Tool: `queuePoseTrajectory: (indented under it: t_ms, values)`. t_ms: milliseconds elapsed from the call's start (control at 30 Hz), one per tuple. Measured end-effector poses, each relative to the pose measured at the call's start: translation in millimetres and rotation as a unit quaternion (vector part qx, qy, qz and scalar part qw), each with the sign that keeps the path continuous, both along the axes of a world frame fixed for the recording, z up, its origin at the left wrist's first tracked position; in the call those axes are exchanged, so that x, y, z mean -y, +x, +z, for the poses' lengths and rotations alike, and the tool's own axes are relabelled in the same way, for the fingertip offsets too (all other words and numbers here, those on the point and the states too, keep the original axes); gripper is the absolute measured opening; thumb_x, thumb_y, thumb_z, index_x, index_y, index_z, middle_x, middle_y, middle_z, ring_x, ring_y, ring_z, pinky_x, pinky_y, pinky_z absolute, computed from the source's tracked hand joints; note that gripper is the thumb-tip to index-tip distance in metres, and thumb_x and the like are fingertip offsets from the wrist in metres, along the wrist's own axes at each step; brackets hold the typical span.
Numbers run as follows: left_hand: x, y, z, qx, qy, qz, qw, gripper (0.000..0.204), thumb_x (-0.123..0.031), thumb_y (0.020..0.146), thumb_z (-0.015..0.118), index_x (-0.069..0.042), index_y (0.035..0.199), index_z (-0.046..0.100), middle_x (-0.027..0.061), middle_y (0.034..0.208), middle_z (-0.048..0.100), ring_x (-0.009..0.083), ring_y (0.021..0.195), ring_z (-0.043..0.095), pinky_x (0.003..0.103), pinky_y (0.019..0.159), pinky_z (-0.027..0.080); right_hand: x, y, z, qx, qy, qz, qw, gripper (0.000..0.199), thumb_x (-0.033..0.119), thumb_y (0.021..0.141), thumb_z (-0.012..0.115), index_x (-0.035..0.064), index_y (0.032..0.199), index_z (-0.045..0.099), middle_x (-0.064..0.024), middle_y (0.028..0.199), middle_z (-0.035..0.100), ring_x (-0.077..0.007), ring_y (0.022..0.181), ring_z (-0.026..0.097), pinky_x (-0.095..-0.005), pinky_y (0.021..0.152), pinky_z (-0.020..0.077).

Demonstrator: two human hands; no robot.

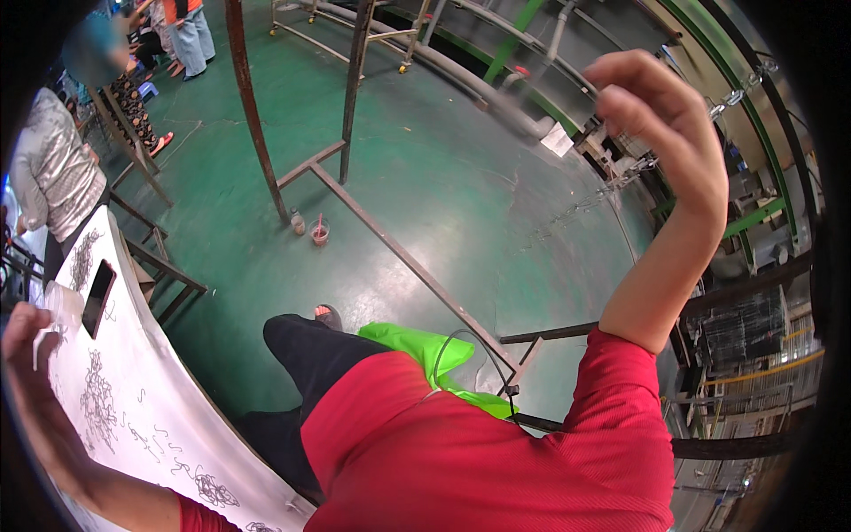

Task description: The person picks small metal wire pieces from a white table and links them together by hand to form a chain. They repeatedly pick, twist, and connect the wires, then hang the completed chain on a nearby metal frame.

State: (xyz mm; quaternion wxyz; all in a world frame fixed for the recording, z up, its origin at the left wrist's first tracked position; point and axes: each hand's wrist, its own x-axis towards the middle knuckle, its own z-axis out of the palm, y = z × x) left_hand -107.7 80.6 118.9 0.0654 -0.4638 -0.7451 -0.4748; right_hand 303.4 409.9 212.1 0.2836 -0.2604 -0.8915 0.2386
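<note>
Left hand (27,332), at the frame's left edge, pinches a small white wire hook (37,350) over the white-covered table (168,417) strewn with dark wire hooks (97,412). Right hand (665,124), upper right, fingers curled near a hanging metal chain (638,167); whether it clamps it cannot be told. Hooks judged light, stiff, tangle-prone; take one by its shank

red ribbed shirt (470,443) (short sleeves), black trousers (310,355)

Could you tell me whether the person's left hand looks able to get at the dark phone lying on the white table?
Probably yes. The left hand is over the white table, close to the dark phone, with nothing between them; small dark wire pieces lie farther along.
</note>
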Motion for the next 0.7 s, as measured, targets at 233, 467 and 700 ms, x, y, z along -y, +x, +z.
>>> queuePoseTrajectory:
  t_ms: [233, 467, 700]
  values:
    - [7, 43, -4, 0.026, -0.099, -0.115, 0.988, 0.023, -0.004, 0.096, 0.038, 0.003, 0.105, 0.059, 0.0113, 0.113, 0.057, 0.0175, 0.100, 0.056, 0.027, 0.086, 0.042, -19, -84, -63, 0.166, -0.018, 0.237, 0.957, 0.032, 0.025, 0.082, 0.073, 0.0015, 0.102, 0.064, -0.0036, 0.085, 0.063, -0.0124, 0.079, 0.059, -0.0284, 0.071, 0.0479]
    - [82, 58, -27, 0.102, 0.046, 0.099, 0.989, 0.020, -0.012, 0.093, 0.053, 0.004, 0.097, 0.064, 0.0083, 0.094, 0.065, 0.0159, 0.089, 0.060, 0.027, 0.082, 0.045, 54, -255, -210, 0.375, -0.066, 0.440, 0.813, 0.027, 0.020, 0.082, 0.071, 0.0030, 0.102, 0.064, -0.0121, 0.085, 0.066, -0.0247, 0.082, 0.065, -0.0355, 0.074, 0.0499]
    - [165, 72, -102, 0.226, 0.141, 0.375, 0.888, 0.025, -0.020, 0.097, 0.051, 0.000, 0.097, 0.066, 0.0036, 0.091, 0.066, 0.0093, 0.088, 0.058, 0.026, 0.078, 0.044, 202, -395, -309, 0.222, -0.143, 0.631, 0.729, 0.022, 0.016, 0.082, 0.067, 0.0048, 0.100, 0.064, -0.0136, 0.088, 0.064, -0.0318, 0.086, 0.063, -0.0417, 0.077, 0.0491]
